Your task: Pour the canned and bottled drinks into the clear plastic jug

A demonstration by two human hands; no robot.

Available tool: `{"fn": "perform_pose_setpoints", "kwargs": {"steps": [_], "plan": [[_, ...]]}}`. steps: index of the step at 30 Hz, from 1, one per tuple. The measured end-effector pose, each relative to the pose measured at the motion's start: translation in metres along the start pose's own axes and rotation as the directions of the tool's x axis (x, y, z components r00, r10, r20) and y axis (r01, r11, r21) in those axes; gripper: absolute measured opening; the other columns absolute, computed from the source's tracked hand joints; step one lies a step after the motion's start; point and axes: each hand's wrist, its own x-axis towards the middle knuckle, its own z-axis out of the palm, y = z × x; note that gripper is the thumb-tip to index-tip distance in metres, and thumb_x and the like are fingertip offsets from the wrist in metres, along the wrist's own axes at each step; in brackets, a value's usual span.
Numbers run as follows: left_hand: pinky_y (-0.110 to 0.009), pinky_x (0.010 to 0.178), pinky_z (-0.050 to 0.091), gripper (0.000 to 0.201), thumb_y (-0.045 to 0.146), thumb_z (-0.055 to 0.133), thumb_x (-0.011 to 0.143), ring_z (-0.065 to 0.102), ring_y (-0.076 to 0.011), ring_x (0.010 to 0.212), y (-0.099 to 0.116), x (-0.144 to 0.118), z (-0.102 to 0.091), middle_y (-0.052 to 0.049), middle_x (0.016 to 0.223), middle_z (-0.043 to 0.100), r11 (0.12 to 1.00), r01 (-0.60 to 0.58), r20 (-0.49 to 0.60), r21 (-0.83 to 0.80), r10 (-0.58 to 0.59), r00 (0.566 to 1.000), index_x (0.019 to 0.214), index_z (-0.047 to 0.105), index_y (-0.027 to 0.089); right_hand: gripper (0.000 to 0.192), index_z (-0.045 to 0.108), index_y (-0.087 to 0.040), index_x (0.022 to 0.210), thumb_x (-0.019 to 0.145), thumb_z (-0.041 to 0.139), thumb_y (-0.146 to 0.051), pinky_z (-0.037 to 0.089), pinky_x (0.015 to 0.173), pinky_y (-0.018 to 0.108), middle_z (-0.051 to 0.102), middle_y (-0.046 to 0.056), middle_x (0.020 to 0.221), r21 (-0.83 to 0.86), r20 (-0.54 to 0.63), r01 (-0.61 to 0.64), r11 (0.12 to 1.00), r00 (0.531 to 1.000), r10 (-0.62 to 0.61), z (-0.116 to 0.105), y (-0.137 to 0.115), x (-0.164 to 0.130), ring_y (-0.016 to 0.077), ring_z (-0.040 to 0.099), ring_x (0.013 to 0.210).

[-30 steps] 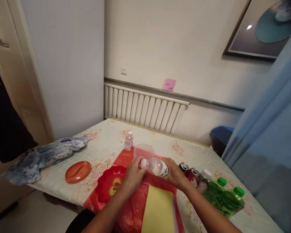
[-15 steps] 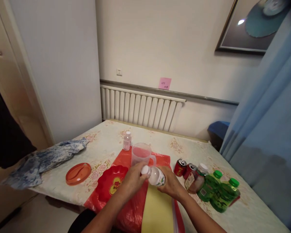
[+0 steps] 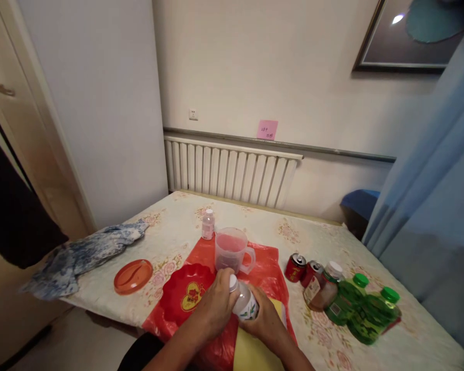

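A clear bottle (image 3: 246,301) with a white cap and a leaf-patterned label is held between both hands, tilted with its cap toward the left. My right hand (image 3: 266,320) wraps round the bottle's body. At its neck, my left hand (image 3: 219,299) has its fingers closed on the white cap (image 3: 233,281). Just beyond the hands stands a translucent measuring jug (image 3: 232,251), its handle to the right. The red scalloped plate (image 3: 174,296) lies left of my left hand, on a red plastic sheet (image 3: 266,263). A yellow sheet (image 3: 251,353) shows under my right forearm.
At the right stand two dark red cans (image 3: 296,268), a bottle with a white cap (image 3: 325,288) and two green bottles (image 3: 373,317). An orange lid (image 3: 133,276) and a blue-white cloth (image 3: 96,252) lie left. A small pinkish bottle (image 3: 208,224) stands behind the jug.
Both hands have drawn the bottle lower and nearer, clear of the jug, which shows more fully. The bottle stands more upright than before. The whole view has shifted slightly.
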Motion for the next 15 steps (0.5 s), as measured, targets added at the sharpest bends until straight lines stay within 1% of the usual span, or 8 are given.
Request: {"fn": "perform_pose_setpoints", "kwargs": {"steps": [3, 5, 7, 8, 10, 12, 13, 15], "plan": [[-0.03, 0.091, 0.044, 0.03, 0.022, 0.044, 0.09, 0.059, -0.0203, 0.108, -0.008, -0.001, -0.023, -0.008, 0.118, 0.057, 0.999, -0.009, -0.003, 0.051, 0.009, 1.0, 0.12, 0.041, 0.024, 0.066, 0.058, -0.021, 0.127, 0.061, 0.069, -0.022, 0.05, 0.097, 0.041, 0.063, 0.01, 0.126, 0.033, -0.096, -0.035, 0.999, 0.995, 0.038, 0.011, 0.011, -0.009, 0.0296, 0.06, 0.116], [-0.031, 0.088, 0.046, 0.024, 0.026, 0.04, 0.093, 0.06, -0.0209, 0.103, -0.018, 0.002, -0.046, -0.009, 0.114, 0.059, 0.996, -0.013, -0.027, 0.085, 0.015, 1.0, 0.116, 0.044, 0.022, 0.068, 0.055, -0.022, 0.132, 0.066, 0.067, -0.025, 0.05, 0.098, 0.041, 0.058, 0.01, 0.134, 0.039, -0.176, -0.103, 0.994, 0.978, 0.108, 0.016, 0.032, -0.019, 0.0294, 0.058, 0.119], [-0.035, 0.09, 0.046, 0.025, 0.03, 0.039, 0.094, 0.06, -0.023, 0.104, -0.031, 0.01, -0.071, -0.011, 0.113, 0.058, 0.99, 0.006, -0.094, 0.139, 0.007, 0.996, 0.116, 0.045, 0.02, 0.061, 0.055, -0.021, 0.133, 0.072, 0.061, -0.027, 0.054, 0.093, 0.04, 0.062, 0.011, 0.13, 0.028, -0.231, -0.183, 0.983, 0.955, 0.184, 0.021, 0.062, -0.033, 0.0272, 0.066, 0.106], [-0.036, 0.091, 0.046, 0.028, 0.031, 0.04, 0.093, 0.059, -0.0239, 0.105, -0.039, 0.016, -0.082, -0.011, 0.116, 0.058, 0.986, 0.016, -0.131, 0.168, 0.007, 0.991, 0.118, 0.045, 0.019, 0.057, 0.056, -0.021, 0.131, 0.074, 0.059, -0.028, 0.056, 0.09, 0.04, 0.064, 0.011, 0.127, 0.01, -0.249, -0.199, 0.98, 0.949, 0.196, 0.023, 0.079, -0.04, 0.0267, 0.068, 0.1], [-0.037, 0.093, 0.046, 0.032, 0.032, 0.041, 0.093, 0.059, -0.0249, 0.109, -0.056, 0.034, -0.102, -0.012, 0.122, 0.057, 0.969, 0.026, -0.191, 0.244, 0.022, 0.981, 0.122, 0.045, 0.018, 0.049, 0.06, -0.021, 0.125, 0.077, 0.058, -0.031, 0.057, 0.089, 0.041, 0.067, 0.011, 0.122, -0.059, -0.261, -0.159, 0.985, 0.955, 0.139, 0.028, 0.111, -0.054, 0.0273, 0.069, 0.098], [-0.036, 0.093, 0.046, 0.033, 0.029, 0.042, 0.093, 0.058, -0.0249, 0.112, -0.072, 0.057, -0.115, -0.013, 0.124, 0.056, 0.936, 0.065, -0.217, 0.347, 0.012, 0.976, 0.124, 0.046, 0.017, 0.041, 0.065, -0.022, 0.117, 0.077, 0.06, -0.031, 0.057, 0.091, 0.044, 0.069, 0.011, 0.117, -0.161, -0.28, -0.089, 0.983, 0.959, 0.04, 0.034, 0.136, -0.064, 0.0306, 0.066, 0.106], [-0.035, 0.094, 0.046, 0.033, 0.027, 0.043, 0.093, 0.058, -0.0246, 0.112, -0.079, 0.07, -0.119, -0.013, 0.124, 0.057, 0.912, 0.091, -0.213, 0.401, -0.004, 0.977, 0.125, 0.046, 0.017, 0.036, 0.067, -0.024, 0.113, 0.078, 0.061, -0.032, 0.057, 0.091, 0.046, 0.07, 0.01, 0.114, -0.202, -0.273, -0.055, 0.978, 0.962, -0.002, 0.036, 0.144, -0.066, 0.0317, 0.066, 0.106], [-0.036, 0.095, 0.045, 0.033, 0.024, 0.046, 0.092, 0.057, -0.0255, 0.113, -0.093, 0.096, -0.123, -0.013, 0.122, 0.058, 0.893, 0.117, -0.221, 0.434, -0.021, 0.975, 0.124, 0.049, 0.016, 0.026, 0.069, -0.028, 0.104, 0.079, 0.065, -0.035, 0.058, 0.086, 0.046, 0.072, 0.008, 0.105, -0.248, -0.235, -0.012, 0.969, 0.971, -0.049, 0.041, 0.152, -0.067, 0.031, 0.068, 0.098]]}}
